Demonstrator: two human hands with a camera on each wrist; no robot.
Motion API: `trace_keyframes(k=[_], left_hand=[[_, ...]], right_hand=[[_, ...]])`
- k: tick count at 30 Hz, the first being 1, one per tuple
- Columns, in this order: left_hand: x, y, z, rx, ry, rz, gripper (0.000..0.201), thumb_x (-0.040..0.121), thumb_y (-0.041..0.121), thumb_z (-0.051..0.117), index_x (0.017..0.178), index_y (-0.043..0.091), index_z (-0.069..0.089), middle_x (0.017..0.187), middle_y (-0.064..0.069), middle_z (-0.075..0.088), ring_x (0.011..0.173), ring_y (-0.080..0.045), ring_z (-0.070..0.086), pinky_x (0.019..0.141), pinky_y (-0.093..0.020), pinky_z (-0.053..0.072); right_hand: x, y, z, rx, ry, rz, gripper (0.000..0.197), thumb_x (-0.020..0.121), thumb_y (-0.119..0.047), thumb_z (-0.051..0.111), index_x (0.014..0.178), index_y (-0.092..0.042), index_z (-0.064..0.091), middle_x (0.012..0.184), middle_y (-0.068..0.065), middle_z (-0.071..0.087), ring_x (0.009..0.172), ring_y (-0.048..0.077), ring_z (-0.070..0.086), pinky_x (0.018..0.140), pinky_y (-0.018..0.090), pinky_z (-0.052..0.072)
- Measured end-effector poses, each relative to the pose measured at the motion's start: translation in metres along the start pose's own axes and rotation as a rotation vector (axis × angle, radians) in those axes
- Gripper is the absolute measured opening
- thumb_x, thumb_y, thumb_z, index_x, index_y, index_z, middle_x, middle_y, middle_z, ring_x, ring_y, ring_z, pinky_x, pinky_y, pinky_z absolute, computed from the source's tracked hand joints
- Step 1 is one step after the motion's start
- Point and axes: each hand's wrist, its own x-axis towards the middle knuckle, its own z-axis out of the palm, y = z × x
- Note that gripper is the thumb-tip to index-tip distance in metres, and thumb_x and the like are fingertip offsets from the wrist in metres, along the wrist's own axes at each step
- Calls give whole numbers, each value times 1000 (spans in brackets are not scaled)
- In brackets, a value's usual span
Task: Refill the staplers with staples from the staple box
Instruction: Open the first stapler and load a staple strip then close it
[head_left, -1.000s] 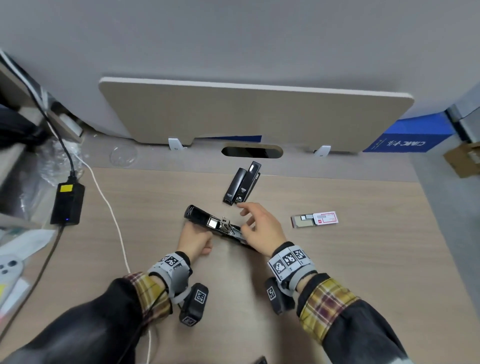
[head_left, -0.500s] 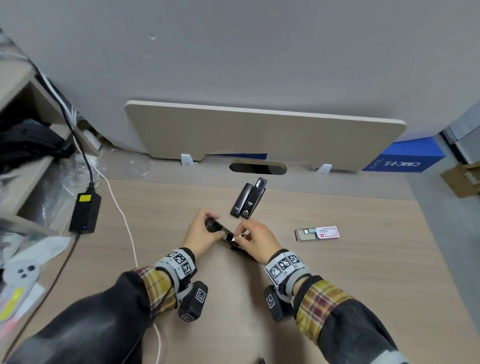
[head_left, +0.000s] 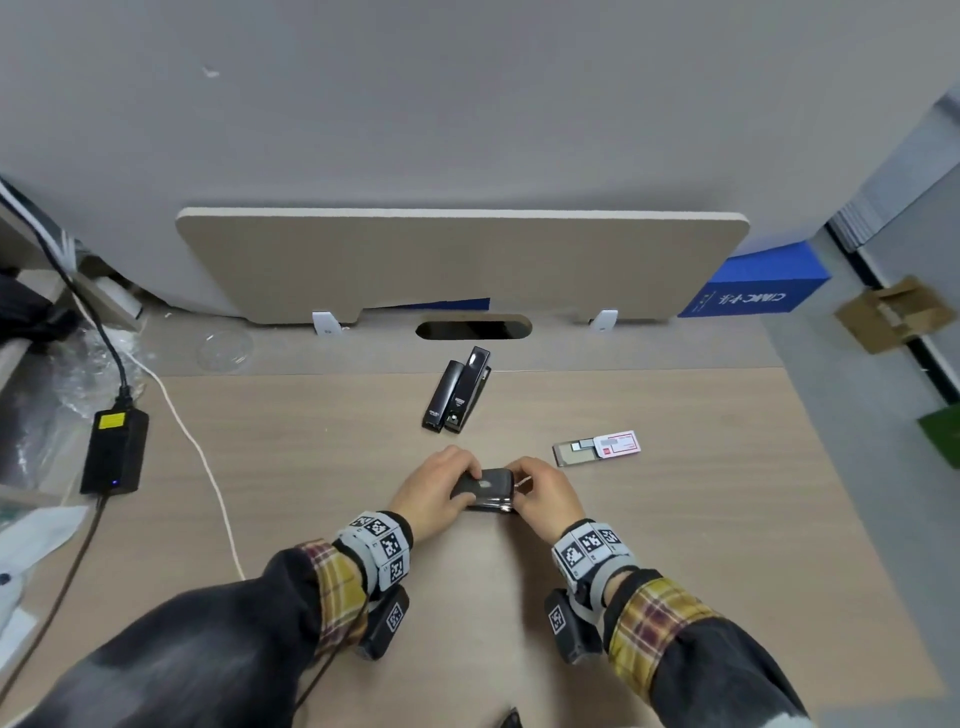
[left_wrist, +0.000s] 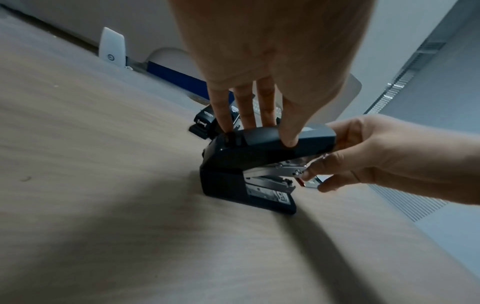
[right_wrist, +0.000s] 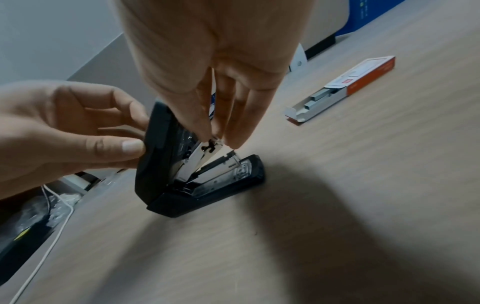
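A black stapler (head_left: 485, 491) stands on the wooden desk (head_left: 675, 545) between both hands, its top cover (right_wrist: 155, 154) raised off the base (right_wrist: 221, 185). My left hand (head_left: 460, 486) grips the cover, thumb on the near side and fingers (left_wrist: 244, 111) over the far side. My right hand (right_wrist: 218, 142) pinches the tip of the metal staple rail (right_wrist: 202, 154) at the front end. The staple box (head_left: 597, 447) lies slid open to the right, with staple strips (right_wrist: 319, 96) showing. Two more black staplers (head_left: 457, 395) lie side by side behind.
A low beige partition (head_left: 462, 260) runs along the desk's back edge with a cable slot (head_left: 472, 330) below it. A black power adapter (head_left: 114, 449) and a white cable (head_left: 208, 467) lie at the left. A blue box (head_left: 758, 286) stands beyond the right rear corner.
The stapler lay folded out flat a second ago. My left hand has swung its cover up and over, and my right hand has moved onto the front end and taken the rail tip.
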Motion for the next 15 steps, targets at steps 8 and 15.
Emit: trace_keyframes(k=[8,15], left_hand=[[13,-3,12,86,-112,-47,46,82,24,65,127,21,53,122,1,56,113,-19,53,99,-33,41],[25,4,22,220,-210,-68,50,85,27,62,134,22,52,126,0,58,116,-22,55,96,-32,42]], right_hand=[[-8,27,-11,65,66,104,21,86,-10,52,98,-21,65,84,-9,60,77,15,58,77,30,51],[-2,26,-8,-75,-11,0,30,83,-38,64,112,-33,62,102,-8,57,91,9,58,79,27,47]])
